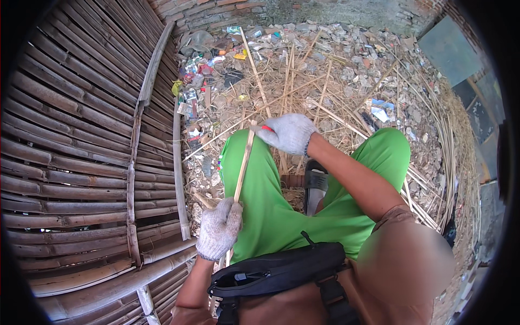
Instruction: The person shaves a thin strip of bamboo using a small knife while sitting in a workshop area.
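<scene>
My left hand [219, 228], in a pale knitted glove, is closed around the lower part of a bamboo strip [245, 168]. The strip slants up across my left knee, and its lower end passes below the glove. At the strip's upper end, my right hand [292, 132], gloved the same way, is closed on a small red-handled tool [267, 128]. Most of the tool is hidden by the fingers, so its kind is unclear. Its short greyish front part lies against the strip's tip. Green trousers [265, 216] cover my bent legs under the strip.
A bamboo slat wall [76, 162] stands close on my left. Loose bamboo strips [325, 89], straw and mixed litter lie over the rubble ground ahead. Long thin strips [447, 162] are heaped at the right. A black bag [281, 268] rests across my lap.
</scene>
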Tool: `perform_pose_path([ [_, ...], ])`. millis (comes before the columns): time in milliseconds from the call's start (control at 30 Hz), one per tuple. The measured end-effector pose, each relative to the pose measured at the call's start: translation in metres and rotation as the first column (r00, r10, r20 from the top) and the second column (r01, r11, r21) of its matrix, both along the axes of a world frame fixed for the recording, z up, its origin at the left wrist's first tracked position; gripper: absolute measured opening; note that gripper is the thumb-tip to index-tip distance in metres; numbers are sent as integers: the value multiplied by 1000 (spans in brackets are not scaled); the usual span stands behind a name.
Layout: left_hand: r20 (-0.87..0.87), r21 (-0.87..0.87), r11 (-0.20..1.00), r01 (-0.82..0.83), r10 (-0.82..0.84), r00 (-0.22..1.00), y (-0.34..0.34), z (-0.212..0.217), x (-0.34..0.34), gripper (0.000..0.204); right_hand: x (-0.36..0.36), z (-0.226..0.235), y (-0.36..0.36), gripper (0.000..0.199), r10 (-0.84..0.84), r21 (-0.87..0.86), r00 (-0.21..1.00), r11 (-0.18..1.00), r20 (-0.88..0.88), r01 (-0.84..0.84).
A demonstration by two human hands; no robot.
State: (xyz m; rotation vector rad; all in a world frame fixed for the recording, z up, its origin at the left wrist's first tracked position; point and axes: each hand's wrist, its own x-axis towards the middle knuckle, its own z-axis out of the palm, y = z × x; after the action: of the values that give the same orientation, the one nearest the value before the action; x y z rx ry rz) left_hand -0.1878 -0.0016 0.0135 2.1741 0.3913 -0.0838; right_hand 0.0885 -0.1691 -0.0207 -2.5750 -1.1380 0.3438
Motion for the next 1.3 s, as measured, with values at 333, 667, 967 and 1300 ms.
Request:
perform_pose_path([
  [333, -158, -204, 971, -129, 97, 983, -1, 2, -5, 30, 9, 3, -6, 66, -180, 88, 981, 979, -67, 186],
  [667, -182, -380, 901, -208, 148, 972, -2, 3, 4, 35, -20, 4, -2, 61, 11, 71, 997, 997, -80, -5],
  [967, -224, -732, 662, -163, -8, 974, 8, 1, 7, 35, -11, -5, 21, 46, -24, 565, 810, 704, -586, 430],
  [1300, -41, -721, 682, -122, 134, 990, -8, -17, 58, 45, -21, -15, 28, 50, -72, 485, 907, 826, -415, 288],
])
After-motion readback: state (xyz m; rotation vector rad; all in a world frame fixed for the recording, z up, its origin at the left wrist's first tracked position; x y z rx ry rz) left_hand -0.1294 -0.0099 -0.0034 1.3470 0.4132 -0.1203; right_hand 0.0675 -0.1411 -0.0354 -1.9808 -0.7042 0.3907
